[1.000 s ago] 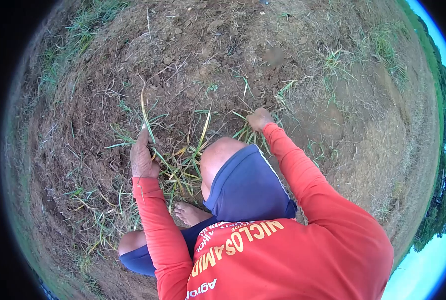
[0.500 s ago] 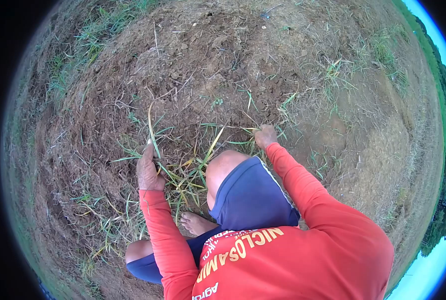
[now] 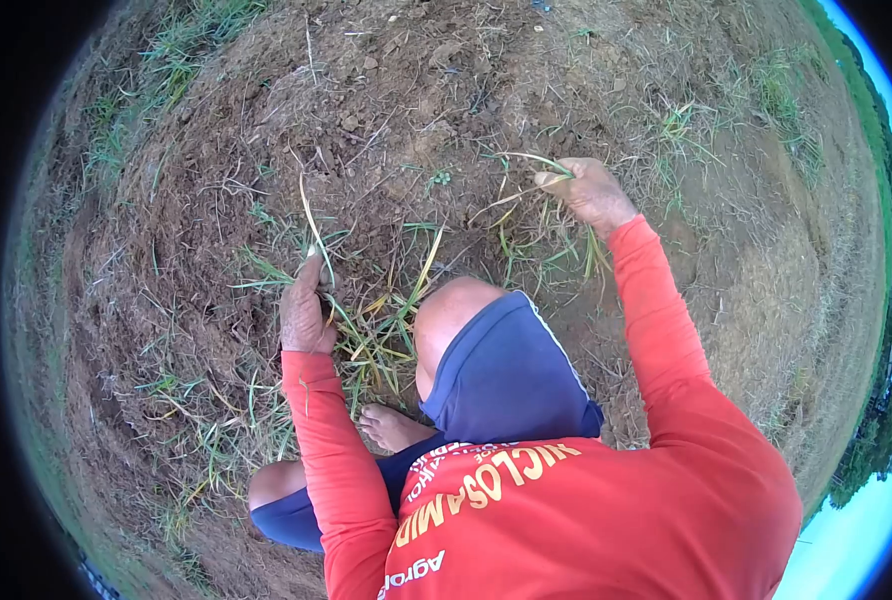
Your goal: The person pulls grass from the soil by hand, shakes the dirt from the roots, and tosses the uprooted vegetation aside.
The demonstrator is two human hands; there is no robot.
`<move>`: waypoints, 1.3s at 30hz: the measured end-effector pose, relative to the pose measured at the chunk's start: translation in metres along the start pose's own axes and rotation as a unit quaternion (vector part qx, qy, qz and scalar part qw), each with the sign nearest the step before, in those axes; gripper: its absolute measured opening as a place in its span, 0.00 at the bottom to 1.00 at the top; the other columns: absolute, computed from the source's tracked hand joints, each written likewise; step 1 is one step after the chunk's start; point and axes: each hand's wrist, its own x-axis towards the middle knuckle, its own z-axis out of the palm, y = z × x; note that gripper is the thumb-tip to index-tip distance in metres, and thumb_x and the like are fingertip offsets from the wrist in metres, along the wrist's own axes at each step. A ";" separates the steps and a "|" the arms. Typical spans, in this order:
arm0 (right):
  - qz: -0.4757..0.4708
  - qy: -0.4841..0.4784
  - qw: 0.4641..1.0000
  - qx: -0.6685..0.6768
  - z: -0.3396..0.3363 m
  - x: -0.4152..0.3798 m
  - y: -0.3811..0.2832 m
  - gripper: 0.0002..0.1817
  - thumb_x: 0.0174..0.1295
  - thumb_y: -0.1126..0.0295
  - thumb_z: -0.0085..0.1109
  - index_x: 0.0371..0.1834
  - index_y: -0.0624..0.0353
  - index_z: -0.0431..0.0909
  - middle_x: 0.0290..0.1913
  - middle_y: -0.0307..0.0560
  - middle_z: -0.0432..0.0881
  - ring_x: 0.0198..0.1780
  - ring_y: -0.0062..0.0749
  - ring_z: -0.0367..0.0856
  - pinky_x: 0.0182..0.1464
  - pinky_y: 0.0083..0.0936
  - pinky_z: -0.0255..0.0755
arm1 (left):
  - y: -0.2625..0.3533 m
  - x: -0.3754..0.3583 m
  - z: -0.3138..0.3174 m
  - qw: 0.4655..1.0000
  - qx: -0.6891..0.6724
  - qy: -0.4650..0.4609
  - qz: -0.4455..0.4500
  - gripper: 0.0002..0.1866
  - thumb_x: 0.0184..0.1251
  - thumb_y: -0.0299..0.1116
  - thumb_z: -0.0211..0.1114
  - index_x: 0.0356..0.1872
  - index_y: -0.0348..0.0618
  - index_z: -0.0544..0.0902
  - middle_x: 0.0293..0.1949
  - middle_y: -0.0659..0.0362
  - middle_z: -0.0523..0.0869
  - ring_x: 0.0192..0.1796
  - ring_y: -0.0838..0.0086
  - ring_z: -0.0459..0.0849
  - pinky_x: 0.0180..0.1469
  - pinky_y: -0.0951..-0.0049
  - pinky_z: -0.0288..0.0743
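Note:
My right hand (image 3: 592,193) is raised at the upper right, fingers closed on a few long grass blades (image 3: 514,198). Some blades stick out to the left of the fingertips and others hang below the palm. At the left, my left hand (image 3: 304,308) is low over the soil, its fingers pressed together around grass. A long yellowish blade (image 3: 311,215) rises past its fingertips. Between my left hand and my bent knee (image 3: 453,318) lies a tuft of green and yellow grass (image 3: 376,345).
Brown, crumbly soil (image 3: 386,120) with dry stalks spreads ahead. More grass grows at the upper left (image 3: 181,60) and right (image 3: 678,125). My bare foot (image 3: 394,427) rests on the ground below the tuft. Trees (image 3: 881,420) stand at the far right edge.
My right hand has moved forward and to the right, away from my knee, with grass in its fingers. My left hand has shifted only slightly.

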 end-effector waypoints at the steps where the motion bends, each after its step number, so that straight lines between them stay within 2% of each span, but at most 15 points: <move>1: -0.008 -0.012 0.999 0.050 -0.011 -0.004 -0.017 0.15 0.66 0.56 0.71 0.39 0.59 0.87 0.28 0.33 0.80 0.29 0.21 0.75 0.33 0.27 0.67 | 0.002 -0.002 0.004 1.000 0.002 0.004 -0.005 0.15 0.78 0.46 0.67 0.37 0.46 0.84 0.27 0.64 0.84 0.24 0.78 0.82 0.21 0.77 0.69; 5: -0.068 -0.054 0.976 0.202 -0.038 0.002 -0.063 0.15 0.67 0.54 0.73 0.44 0.53 0.85 0.25 0.26 0.73 0.26 0.11 0.67 0.27 0.18 0.59 | 0.005 -0.013 0.020 0.998 0.037 -0.058 -0.005 0.16 0.78 0.49 0.66 0.40 0.46 0.84 0.34 0.64 0.87 0.36 0.73 0.91 0.28 0.78 0.76; 12: -0.092 -0.113 0.885 0.442 -0.009 0.076 -0.043 0.11 0.72 0.63 0.68 0.50 0.56 0.84 0.28 0.33 0.81 0.26 0.13 0.73 0.23 0.15 0.60 | 0.006 -0.020 0.022 0.995 0.056 -0.076 -0.012 0.16 0.78 0.44 0.68 0.46 0.39 0.86 0.31 0.63 0.87 0.32 0.74 0.89 0.28 0.78 0.79; 14: -0.057 0.009 0.972 0.230 0.012 0.105 0.014 0.11 0.71 0.61 0.69 0.47 0.56 0.84 0.28 0.34 0.82 0.27 0.15 0.74 0.25 0.18 0.63 | 0.003 -0.022 0.025 0.995 0.050 -0.081 0.001 0.15 0.79 0.43 0.67 0.45 0.40 0.86 0.26 0.67 0.81 0.25 0.78 0.82 0.25 0.80 0.75; 16: -0.160 0.202 0.957 -0.136 0.026 0.124 0.022 0.12 0.69 0.59 0.70 0.44 0.55 0.84 0.28 0.33 0.81 0.27 0.17 0.74 0.28 0.20 0.66 | 0.003 -0.024 0.028 0.996 0.039 -0.079 0.008 0.15 0.78 0.44 0.68 0.45 0.40 0.86 0.23 0.70 0.76 0.22 0.81 0.76 0.23 0.81 0.69; 17: -0.071 0.108 0.981 0.142 0.030 0.114 0.004 0.14 0.69 0.55 0.71 0.40 0.53 0.83 0.28 0.30 0.79 0.27 0.17 0.72 0.30 0.22 0.68 | 0.009 -0.007 0.033 0.995 0.016 -0.092 0.030 0.15 0.78 0.44 0.68 0.44 0.40 0.86 0.23 0.70 0.75 0.21 0.82 0.73 0.23 0.80 0.66; 21: -0.083 0.011 0.946 0.313 0.054 0.067 -0.033 0.16 0.70 0.52 0.70 0.39 0.52 0.81 0.30 0.30 0.78 0.28 0.15 0.72 0.31 0.21 0.67 | -0.005 0.009 0.059 0.989 -0.005 -0.144 0.022 0.16 0.77 0.45 0.69 0.48 0.42 0.84 0.24 0.69 0.75 0.23 0.83 0.69 0.24 0.79 0.62; 24: -0.113 -0.016 0.940 0.322 0.083 0.052 -0.045 0.16 0.72 0.52 0.67 0.40 0.54 0.81 0.30 0.31 0.78 0.29 0.17 0.73 0.32 0.23 0.68 | -0.001 0.001 0.101 0.988 0.033 -0.149 0.033 0.18 0.74 0.47 0.71 0.48 0.41 0.84 0.30 0.65 0.82 0.26 0.81 0.75 0.26 0.77 0.67; 25: -0.173 0.043 0.964 0.197 0.099 0.051 -0.045 0.16 0.74 0.56 0.65 0.39 0.58 0.80 0.28 0.35 0.76 0.29 0.24 0.74 0.33 0.29 0.71 | 0.005 -0.001 0.116 0.986 0.061 -0.150 0.043 0.19 0.73 0.48 0.73 0.48 0.41 0.85 0.33 0.64 0.85 0.27 0.80 0.77 0.26 0.77 0.69; 27: -0.291 -0.023 0.953 0.074 0.120 0.006 -0.077 0.13 0.69 0.66 0.62 0.48 0.66 0.81 0.44 0.57 0.84 0.51 0.48 0.84 0.59 0.40 0.75 | -0.015 0.029 0.142 0.990 -0.016 -0.119 0.078 0.20 0.72 0.49 0.73 0.46 0.40 0.86 0.37 0.60 0.88 0.31 0.77 0.82 0.30 0.74 0.74; 29: -0.427 -0.035 0.903 -0.033 0.142 0.012 -0.061 0.25 0.63 0.69 0.64 0.64 0.63 0.82 0.61 0.57 0.84 0.68 0.47 0.78 0.71 0.35 0.69 | -0.018 0.042 0.153 0.996 -0.039 -0.022 0.076 0.20 0.72 0.49 0.72 0.41 0.38 0.86 0.38 0.57 0.89 0.36 0.73 0.86 0.38 0.70 0.81; 33: -0.284 -0.256 0.922 0.063 0.082 0.043 -0.061 0.25 0.67 0.63 0.67 0.63 0.64 0.84 0.63 0.52 0.86 0.62 0.38 0.83 0.69 0.37 0.74 | -0.023 0.050 0.141 0.994 -0.039 0.020 0.098 0.19 0.75 0.49 0.69 0.37 0.41 0.85 0.30 0.59 0.86 0.28 0.72 0.85 0.30 0.71 0.80; 35: -0.120 -0.097 0.980 0.123 0.035 0.075 -0.062 0.23 0.63 0.60 0.67 0.59 0.57 0.88 0.55 0.52 0.91 0.53 0.39 0.90 0.57 0.38 0.81 | -0.021 0.046 0.122 0.996 -0.025 0.020 0.080 0.18 0.75 0.48 0.70 0.35 0.41 0.83 0.22 0.64 0.78 0.18 0.77 0.74 0.20 0.75 0.66; 36: -0.185 0.086 0.978 -0.049 0.010 0.123 -0.035 0.22 0.62 0.58 0.65 0.55 0.57 0.89 0.52 0.58 0.91 0.50 0.46 0.91 0.55 0.41 0.82 | -0.016 0.043 0.110 0.996 0.010 0.025 0.091 0.18 0.75 0.47 0.70 0.34 0.43 0.83 0.18 0.68 0.72 0.16 0.82 0.66 0.18 0.77 0.57; 39: -0.050 0.358 0.912 -0.197 -0.072 0.224 0.006 0.21 0.60 0.58 0.63 0.52 0.57 0.90 0.49 0.59 0.90 0.50 0.53 0.90 0.58 0.41 0.81 | -0.011 0.044 0.072 0.997 0.013 0.034 0.066 0.17 0.75 0.47 0.70 0.33 0.46 0.81 0.18 0.71 0.68 0.17 0.86 0.62 0.18 0.79 0.52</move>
